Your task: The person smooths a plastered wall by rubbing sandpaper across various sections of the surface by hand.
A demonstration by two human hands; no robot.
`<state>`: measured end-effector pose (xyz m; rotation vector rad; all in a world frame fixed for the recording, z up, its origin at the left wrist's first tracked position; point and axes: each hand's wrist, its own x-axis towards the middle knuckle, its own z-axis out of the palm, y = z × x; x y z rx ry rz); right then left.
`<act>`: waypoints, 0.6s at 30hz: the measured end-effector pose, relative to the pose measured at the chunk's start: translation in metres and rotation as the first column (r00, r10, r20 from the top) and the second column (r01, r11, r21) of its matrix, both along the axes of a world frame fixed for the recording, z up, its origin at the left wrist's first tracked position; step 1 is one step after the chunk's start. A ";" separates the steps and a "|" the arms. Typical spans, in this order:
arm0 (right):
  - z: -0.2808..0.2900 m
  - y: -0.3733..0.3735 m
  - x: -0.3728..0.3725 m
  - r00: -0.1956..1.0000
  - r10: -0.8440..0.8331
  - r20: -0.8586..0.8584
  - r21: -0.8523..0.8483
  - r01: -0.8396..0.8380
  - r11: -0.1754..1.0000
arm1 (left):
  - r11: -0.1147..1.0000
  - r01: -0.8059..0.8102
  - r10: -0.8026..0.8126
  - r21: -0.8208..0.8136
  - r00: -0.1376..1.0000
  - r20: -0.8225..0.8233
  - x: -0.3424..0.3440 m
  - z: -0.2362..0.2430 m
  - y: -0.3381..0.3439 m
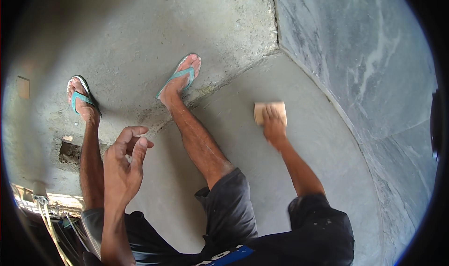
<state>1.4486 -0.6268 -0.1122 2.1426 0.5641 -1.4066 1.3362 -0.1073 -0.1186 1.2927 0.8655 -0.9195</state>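
The right hand (275,125) lies over a tan block (258,111), a flat, square-edged piece, against the smooth grey surface (322,139). Its fingers reach forward across the block's top and have hold of it, spread only a little; they are slightly blurred, and the thumb's place I cannot tell. The block sits below the upper corner of the smooth grey surface, in from both edges that meet there, between the right foot (192,69) and the marbled grey panels (355,55) along the right edge.

The left hand (122,165) is raised above the left leg, well apart from the block. Its fingers are loosely curled, with a gap between them and the thumb, and nothing shows in their hold.

Both feet wear turquoise-strapped flip-flops (80,99) and stand on the rougher concrete (131,46), the right one just beside the uneven edge where it meets the smooth grey surface. Near the left shin is a broken hole (70,153) in the concrete. Thin pale strips (52,231) lie at the lower left. The person wears dark shorts (229,205) and a dark shirt (322,235) with pale specks on the sleeve.
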 end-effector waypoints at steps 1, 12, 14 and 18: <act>0.050 0.006 -0.018 0.993 0.102 -0.059 -0.003 -0.102 0.995 | 1.000 0.002 -0.002 0.012 1.000 0.002 -0.006 -0.001 0.003; 0.203 0.035 -0.002 0.999 0.038 -0.016 -0.183 -0.041 0.982 | 1.000 -0.008 0.008 0.007 1.000 -0.018 -0.012 -0.023 0.003; 0.096 -0.002 0.039 0.998 0.070 0.001 -0.083 -0.070 0.994 | 0.999 -0.052 0.052 0.006 0.999 -0.015 -0.002 -0.025 -0.002; -0.059 -0.030 0.107 0.985 0.174 -0.010 -0.180 -0.173 0.968 | 0.966 -0.259 0.259 0.009 0.964 -0.058 0.006 -0.037 -0.033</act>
